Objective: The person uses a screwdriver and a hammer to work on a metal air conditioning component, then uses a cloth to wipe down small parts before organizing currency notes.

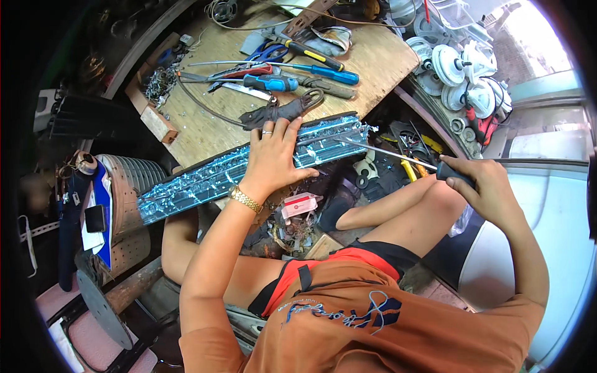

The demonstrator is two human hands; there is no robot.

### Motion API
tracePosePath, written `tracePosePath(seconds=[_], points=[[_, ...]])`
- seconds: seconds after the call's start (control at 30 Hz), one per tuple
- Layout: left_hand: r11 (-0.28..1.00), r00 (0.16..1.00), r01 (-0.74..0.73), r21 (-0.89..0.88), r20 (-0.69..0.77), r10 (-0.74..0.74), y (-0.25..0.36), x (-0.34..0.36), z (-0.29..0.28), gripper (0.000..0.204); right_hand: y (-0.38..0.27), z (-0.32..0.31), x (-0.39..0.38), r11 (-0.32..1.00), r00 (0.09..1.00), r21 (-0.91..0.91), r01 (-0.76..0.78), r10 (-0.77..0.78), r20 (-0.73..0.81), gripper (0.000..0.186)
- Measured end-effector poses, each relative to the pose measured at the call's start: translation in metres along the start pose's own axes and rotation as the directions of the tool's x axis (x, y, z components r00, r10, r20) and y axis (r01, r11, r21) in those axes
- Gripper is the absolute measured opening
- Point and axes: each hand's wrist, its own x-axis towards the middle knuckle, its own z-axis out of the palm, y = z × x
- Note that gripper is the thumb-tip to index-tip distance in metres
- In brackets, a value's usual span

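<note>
A long, ridged bar (205, 189) lies slantwise across the near edge of the wooden bench, covered in shiny blue-and-silver shreds. My left hand (276, 152) clasps it across the middle, fingers over the far edge and thumb spread toward the near side. In my right hand (482, 183) is a long-shafted screwdriver (398, 153), its dark handle in closed fingers. The shaft points left, and its tip meets the right part of the bar. Just beyond my left fingertips lies a dark cloth-wrapped tool (280, 110) with a looped end.
On the wooden bench (205, 127) lie a blue-handled screwdriver (326, 73), other hand tools and a pile of small screws (160, 86). White pulley-like wheels (449, 65) crowd the right shelf. A perforated metal drum (127, 186) stands left. Scraps and a pink-white packet (301, 205) lie below.
</note>
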Motion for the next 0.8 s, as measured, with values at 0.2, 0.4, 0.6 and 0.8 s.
tracePosePath(seconds=[0.2, 0.4, 0.6, 0.8], points=[[0.999, 0.996, 0.038, -0.033, 0.081, -0.035, -0.003, 0.005, -0.001, 0.107, -0.026, -0.041, 0.039, 0.976, 0.992, -0.203, 0.085, -0.064, 0.112, 0.035], [0.996, 0.989, 0.048, -0.068, 0.142, -0.038, -0.006, 0.010, -0.004, 0.105, -0.062, -0.060, 0.065, 0.951, 0.979, -0.294, 0.100, -0.042, 0.199, 0.035], [0.997, 0.987, 0.023, -0.068, 0.160, -0.012, -0.010, 0.010, 0.002, 0.104, -0.068, -0.022, 0.031, 0.941, 0.972, -0.338, -0.007, 0.085, 0.217, 0.051], [0.998, 0.990, 0.015, -0.053, 0.140, -0.007, -0.008, 0.014, 0.000, 0.103, -0.045, 0.155, -0.065, 0.905, 0.953, 0.307, -0.294, 0.253, 0.169, 0.066]])
